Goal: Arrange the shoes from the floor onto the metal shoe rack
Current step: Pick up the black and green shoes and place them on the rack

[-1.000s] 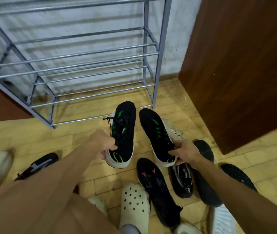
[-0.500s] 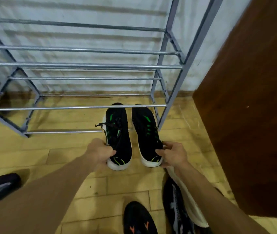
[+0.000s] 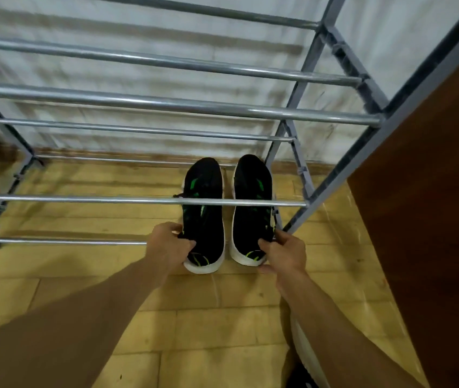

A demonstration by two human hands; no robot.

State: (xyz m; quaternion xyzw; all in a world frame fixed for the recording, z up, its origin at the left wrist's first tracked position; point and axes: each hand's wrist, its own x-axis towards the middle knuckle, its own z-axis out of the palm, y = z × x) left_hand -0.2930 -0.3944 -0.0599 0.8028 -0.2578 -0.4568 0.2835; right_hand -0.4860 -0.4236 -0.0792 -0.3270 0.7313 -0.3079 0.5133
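Note:
Two black sneakers with green marks and white soles lie side by side at the right end of the grey metal shoe rack (image 3: pixel 166 103), toes toward the wall, under its second tier. Their toes reach the lowest back bar and their heels stick out in front. My left hand (image 3: pixel 166 245) grips the heel of the left sneaker (image 3: pixel 204 222). My right hand (image 3: pixel 284 252) grips the heel of the right sneaker (image 3: pixel 252 219). A rack bar crosses over both shoes.
A dark brown wooden panel (image 3: pixel 430 219) stands close on the right of the rack. A white wall is behind the rack. Part of another shoe (image 3: pixel 305 357) shows by my right forearm at the bottom. The floor is yellow wood tile.
Both hands carried the sneaker pair forward from the floor pile into the rack's bottom tier. The view moved closer and the other shoes dropped out of sight.

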